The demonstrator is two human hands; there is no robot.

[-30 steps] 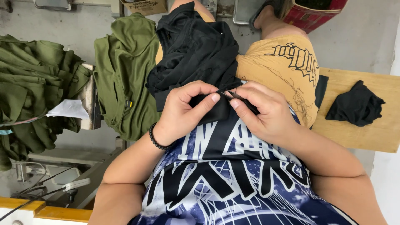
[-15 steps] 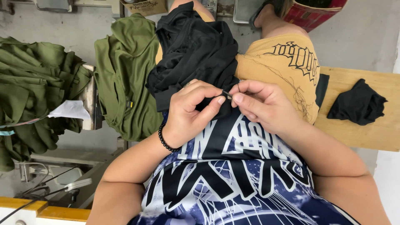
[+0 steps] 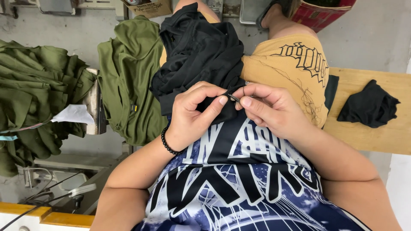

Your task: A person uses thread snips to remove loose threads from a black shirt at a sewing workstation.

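Your left hand (image 3: pixel 195 113) and right hand (image 3: pixel 274 112) meet just above your lap, both pinching the same black garment (image 3: pixel 199 55) at its near edge. The left thumb and forefinger close on a fold of the dark cloth, and the right thumb and forefinger nip a thin bit of it, perhaps a thread or a small loop; it is too small to tell which. The fingertips of the two hands lie just beside each other, almost touching. The black garment is bunched in a heap on your knees, spilling from your hands away over your yellow shorts (image 3: pixel 295 68), which show on the right side of the heap. A black bead bracelet (image 3: pixel 168 144) sits on your left wrist. Below the hands your blue and white printed shirt (image 3: pixel 239 184) fills the near part of the view. To the left of the heap, an olive green garment (image 3: pixel 128 77) hangs over a stand, with a larger pile of green clothes (image 3: pixel 38 98) farther left. On the right, a second small black cloth (image 3: pixel 370 105) lies crumpled on a wooden bench (image 3: pixel 368 137), well apart from your hands.
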